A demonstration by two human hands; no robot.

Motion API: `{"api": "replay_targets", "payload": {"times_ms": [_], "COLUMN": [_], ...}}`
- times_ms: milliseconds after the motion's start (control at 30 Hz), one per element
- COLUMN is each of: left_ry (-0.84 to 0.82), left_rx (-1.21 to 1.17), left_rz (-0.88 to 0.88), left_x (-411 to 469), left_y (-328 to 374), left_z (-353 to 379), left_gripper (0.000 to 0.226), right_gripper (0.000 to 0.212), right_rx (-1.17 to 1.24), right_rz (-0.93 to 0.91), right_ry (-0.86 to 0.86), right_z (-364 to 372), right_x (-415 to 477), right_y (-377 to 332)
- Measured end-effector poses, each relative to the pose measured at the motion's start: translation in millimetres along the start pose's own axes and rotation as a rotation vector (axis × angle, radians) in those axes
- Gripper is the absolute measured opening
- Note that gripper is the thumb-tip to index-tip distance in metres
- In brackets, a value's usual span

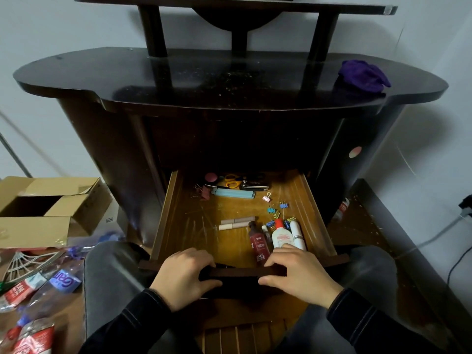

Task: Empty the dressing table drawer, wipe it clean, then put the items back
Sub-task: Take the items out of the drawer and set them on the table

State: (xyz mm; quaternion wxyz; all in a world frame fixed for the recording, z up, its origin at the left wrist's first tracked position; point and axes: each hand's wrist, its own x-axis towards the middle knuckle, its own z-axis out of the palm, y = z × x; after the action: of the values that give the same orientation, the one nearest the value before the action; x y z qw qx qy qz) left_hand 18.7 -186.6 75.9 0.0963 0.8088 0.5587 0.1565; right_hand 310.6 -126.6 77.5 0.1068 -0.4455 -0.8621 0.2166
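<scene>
I see both my hands grasping the drawer front at lower centre: left hand, right hand. The open drawer holds bottles and clips; purple cloth upper right on the desk.

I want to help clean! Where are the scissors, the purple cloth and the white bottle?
scissors [232, 181]: head view, orange handles.
purple cloth [364, 75]: head view, its middle.
white bottle [281, 236]: head view, its label.

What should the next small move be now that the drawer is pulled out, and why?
Probably let go of the drawer front and lift out the dark red bottle with the right hand. Both hands grip the front edge, the drawer is open and full, and that bottle lies nearest.
</scene>
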Motion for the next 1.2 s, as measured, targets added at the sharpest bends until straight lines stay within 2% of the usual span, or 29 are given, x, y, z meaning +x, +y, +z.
{"api": "replay_targets", "payload": {"times_ms": [100,200,333,400,533,667,733,800,900,1033,1100,1200], "left_ry": [-0.133,-0.247,-0.352,-0.426,-0.599,-0.662,-0.693,-0.730,-0.781,-0.924,-0.958,-1.013], "left_rx": [-0.105,-0.390,-0.218,-0.196,-0.169,-0.185,-0.182,-0.159,-0.187,-0.228,-0.242,-0.245], "left_rz": [-0.044,-0.151,-0.139,-0.158,-0.193,-0.161,-0.178,-0.191,-0.206,-0.245,-0.243,-0.241], "left_x": [5,22,71,96,113,110,110,110,109,106,105,104], "left_y": [-2,-10,-25,-30,-43,-54,-57,-58,-56,-51,-47,-41], "left_z": [-11,-26,-16,-3,26,38,40,43,46,47,45,43], "left_gripper": [0.041,0.037,0.022,0.021,0.022,0.018,0.019,0.021,0.027,0.028,0.028,0.030], "right_gripper": [0.048,0.034,0.019,0.025,0.043,0.078,0.085,0.083,0.066,0.038,0.039,0.044], "right_rx": [0.144,0.193,0.166,0.089,-0.227,-0.312,-0.320,-0.297,-0.225,0.110,0.251,0.258], "right_rz": [0.041,0.113,0.258,0.312,0.358,0.326,0.313,0.302,0.277,0.311,0.341,0.342], "right_ry": [-0.015,-0.039,-0.210,-0.266,-0.216,-0.272,-0.326,-0.370,-0.406,-0.279,-0.188,-0.132], "right_z": [-8,-15,-15,-10,16,38,42,46,51,47,41,35], "right_x": [6,18,56,81,115,127,131,135,139,145,146,143], "right_y": [1,2,8,11,16,26,27,28,33,49,57,60]}}
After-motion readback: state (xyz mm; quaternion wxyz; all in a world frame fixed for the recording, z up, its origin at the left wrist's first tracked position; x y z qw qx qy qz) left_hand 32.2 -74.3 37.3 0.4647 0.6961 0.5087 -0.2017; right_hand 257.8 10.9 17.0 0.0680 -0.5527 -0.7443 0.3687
